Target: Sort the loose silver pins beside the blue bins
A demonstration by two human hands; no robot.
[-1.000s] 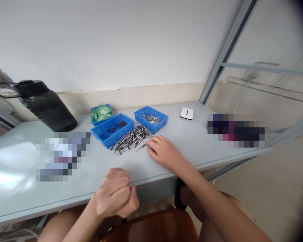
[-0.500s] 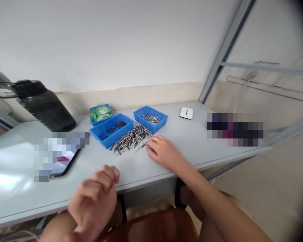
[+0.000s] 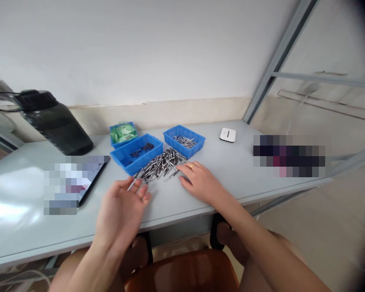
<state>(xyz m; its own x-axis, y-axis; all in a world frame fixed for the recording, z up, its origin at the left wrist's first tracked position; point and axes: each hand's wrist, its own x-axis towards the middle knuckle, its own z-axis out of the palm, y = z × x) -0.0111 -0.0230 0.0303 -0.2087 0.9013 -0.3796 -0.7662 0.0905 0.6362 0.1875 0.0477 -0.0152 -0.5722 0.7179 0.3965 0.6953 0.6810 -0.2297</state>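
Our left hand [image 3: 121, 205] is over the front part of the tabletop [image 3: 167, 202], palm turned partly up and fingers loosely curled, with a thin rod [image 3: 130, 185] pinched between thumb and forefinger. Our right hand [image 3: 197, 182] lies low at the right end of the pile of metal pins [image 3: 161, 164], half open, its thumb apart from the fingers; we cannot tell whether its fingertips grip a pin. A ring [image 3: 192, 166] shows on one of its fingers.

The pile spreads over the middle of the tabletop, in front of two blue bins. We see a few dark pins in the middle bin [image 3: 126, 164] and silver ones in the right bin [image 3: 197, 149]. Behind the middle bin, near the back edge, the small bin [image 3: 114, 144] holds green wrapping [image 3: 123, 133].

Towards the back left corner we have a dark bottle [image 3: 59, 125], and in front of it a flat thing [image 3: 93, 184], mostly blurred out. A white box [image 3: 228, 134] sits near the back right corner, and a blurred dark bundle [image 3: 292, 156] lies by the right edge.
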